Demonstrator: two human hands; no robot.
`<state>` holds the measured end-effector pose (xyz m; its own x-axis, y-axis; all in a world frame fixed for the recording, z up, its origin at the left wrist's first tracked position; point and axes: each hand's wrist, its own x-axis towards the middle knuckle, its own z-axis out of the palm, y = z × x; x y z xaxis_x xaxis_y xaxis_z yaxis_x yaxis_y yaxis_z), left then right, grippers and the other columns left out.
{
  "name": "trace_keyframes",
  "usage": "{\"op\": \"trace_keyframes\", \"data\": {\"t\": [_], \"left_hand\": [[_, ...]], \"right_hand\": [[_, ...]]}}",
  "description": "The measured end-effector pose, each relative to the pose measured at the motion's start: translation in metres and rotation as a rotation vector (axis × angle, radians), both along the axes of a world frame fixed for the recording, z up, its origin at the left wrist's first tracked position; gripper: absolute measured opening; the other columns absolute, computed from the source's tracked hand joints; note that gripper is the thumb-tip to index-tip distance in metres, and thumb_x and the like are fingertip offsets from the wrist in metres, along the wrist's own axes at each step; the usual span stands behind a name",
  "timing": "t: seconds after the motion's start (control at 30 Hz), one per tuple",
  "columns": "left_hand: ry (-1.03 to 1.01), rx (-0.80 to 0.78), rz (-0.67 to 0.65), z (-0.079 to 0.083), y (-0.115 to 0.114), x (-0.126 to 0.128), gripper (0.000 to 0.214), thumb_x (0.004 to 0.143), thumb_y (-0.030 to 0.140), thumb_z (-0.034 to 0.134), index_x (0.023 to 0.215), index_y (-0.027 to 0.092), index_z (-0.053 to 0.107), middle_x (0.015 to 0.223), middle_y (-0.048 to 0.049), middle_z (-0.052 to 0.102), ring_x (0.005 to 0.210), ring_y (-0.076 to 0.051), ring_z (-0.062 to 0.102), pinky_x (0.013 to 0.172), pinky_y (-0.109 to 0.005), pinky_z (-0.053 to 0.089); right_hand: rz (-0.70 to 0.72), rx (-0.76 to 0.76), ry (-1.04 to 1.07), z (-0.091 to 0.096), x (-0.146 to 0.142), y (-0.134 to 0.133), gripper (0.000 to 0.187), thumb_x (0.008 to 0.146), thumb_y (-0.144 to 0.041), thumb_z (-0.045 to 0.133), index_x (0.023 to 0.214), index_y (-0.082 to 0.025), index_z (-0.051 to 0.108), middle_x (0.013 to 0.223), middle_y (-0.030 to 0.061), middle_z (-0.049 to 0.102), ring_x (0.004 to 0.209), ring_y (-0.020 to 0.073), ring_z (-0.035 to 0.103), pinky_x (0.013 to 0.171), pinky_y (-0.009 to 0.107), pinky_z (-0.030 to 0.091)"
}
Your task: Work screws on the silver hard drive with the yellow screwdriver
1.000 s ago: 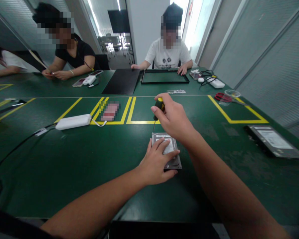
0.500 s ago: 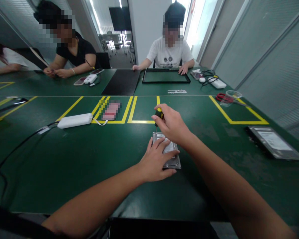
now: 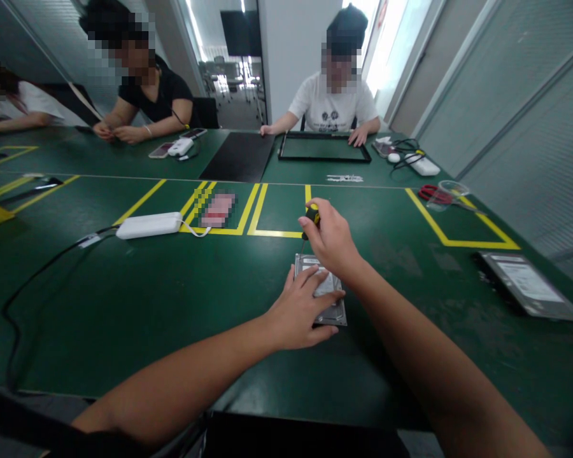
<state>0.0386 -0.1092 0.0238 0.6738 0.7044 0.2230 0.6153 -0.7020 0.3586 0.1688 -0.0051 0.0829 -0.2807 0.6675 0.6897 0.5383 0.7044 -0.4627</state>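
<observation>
A silver hard drive lies flat on the green table in front of me. My left hand presses down on its near left part, fingers spread over the top. My right hand is closed round a screwdriver with a black and yellow handle, held upright. Its thin shaft points down at the drive's far left corner.
A white power strip with a black cable lies left, by yellow tape lines. Another drive rests far right. Red scissors and a clear cup sit beyond. Across the table, people work beside a black panel and a frame.
My right hand has lowered the screwdriver toward the drive's far left corner. The left hand stays on the drive. The view has shifted slightly.
</observation>
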Motion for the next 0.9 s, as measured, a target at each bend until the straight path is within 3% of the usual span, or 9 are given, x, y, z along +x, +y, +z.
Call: {"op": "trace_keyframes", "data": {"t": [0.3,0.9], "left_hand": [[0.002,0.004,0.006,0.001,-0.001,0.000,0.069,0.078,0.052,0.070,0.141,0.030,0.052,0.149,-0.0149,0.038,0.141,-0.043,0.028,0.112,-0.072,0.017],[0.009,0.004,0.009,-0.001,0.000,0.001,0.070,0.078,0.051,0.071,0.142,0.031,0.051,0.150,-0.0144,0.037,0.141,-0.042,0.028,0.111,-0.073,0.019]], "right_hand": [[-0.006,-0.046,0.030,-0.008,-0.001,0.004,0.034,0.099,-0.048,0.043,0.117,-0.020,0.046,0.095,0.0091,0.064,0.079,0.0200,0.060,0.077,0.037,0.050],[0.010,-0.042,0.013,-0.012,0.000,0.008,0.033,0.098,-0.047,0.043,0.117,-0.020,0.044,0.100,0.0113,0.065,0.086,0.0217,0.062,0.079,0.038,0.050]]}}
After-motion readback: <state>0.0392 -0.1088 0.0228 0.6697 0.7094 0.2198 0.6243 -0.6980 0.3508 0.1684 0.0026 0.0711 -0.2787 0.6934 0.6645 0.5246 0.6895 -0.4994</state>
